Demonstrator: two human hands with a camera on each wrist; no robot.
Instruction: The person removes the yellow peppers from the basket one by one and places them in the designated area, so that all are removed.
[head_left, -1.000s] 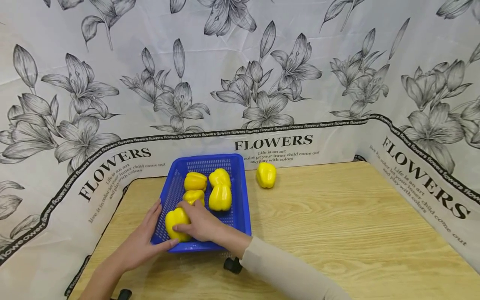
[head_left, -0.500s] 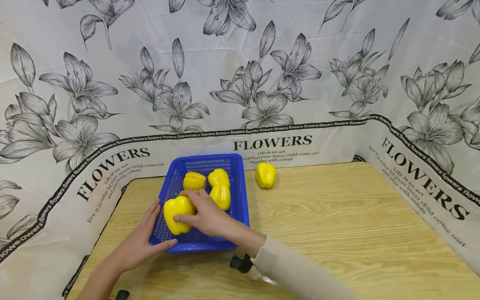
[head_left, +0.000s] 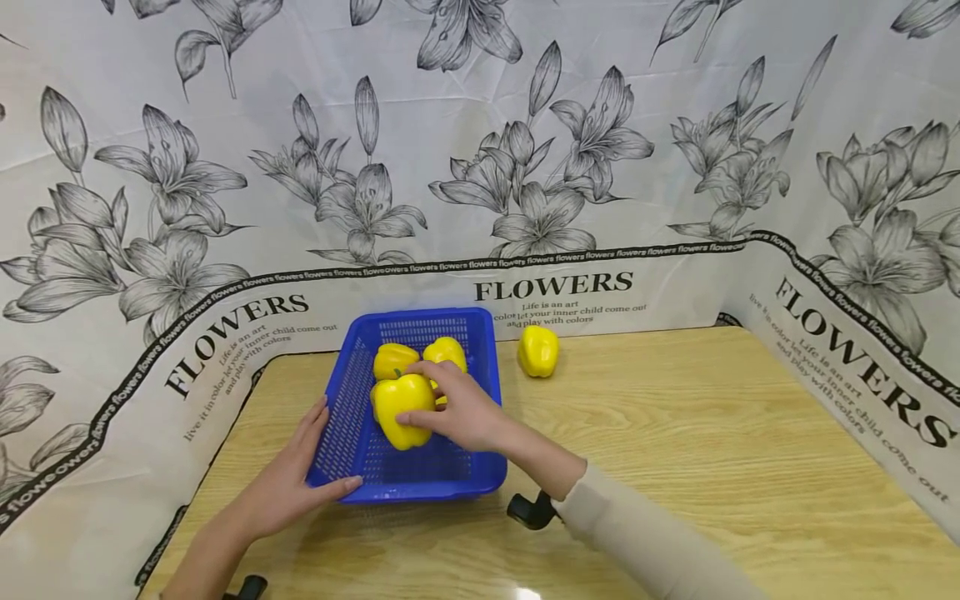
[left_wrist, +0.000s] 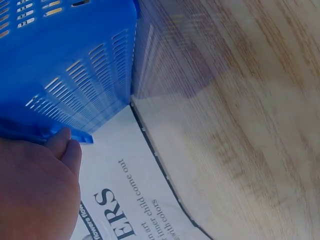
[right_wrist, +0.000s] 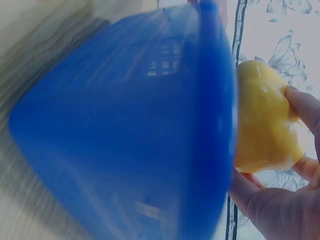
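Note:
My right hand (head_left: 468, 408) grips a yellow bell pepper (head_left: 403, 412) from its right side, thumb in front and fingers behind, above the inside of a blue plastic basket (head_left: 420, 495). In the right wrist view this bell pepper (right_wrist: 265, 122) shows past the basket rim, between thumb and fingers. My left hand (head_left: 281, 487) holds the basket's near-left corner, thumb on the front rim and fingers along the left side. Farther back in the basket lie a yellow bell pepper (head_left: 393, 358) and another bell pepper (head_left: 445, 352); more yellow is partly hidden by my right hand.
One yellow bell pepper (head_left: 538, 352) stands on the wooden table (head_left: 675, 417), right of the basket near the back. A white flower-printed cloth (head_left: 570, 208) encloses the back and sides. Black fittings (head_left: 532, 510) show beside my wrists.
My right hand has lifted the held bell pepper from the basket's near-left part and carried it right, toward the middle. My left hand stays at the basket's corner.

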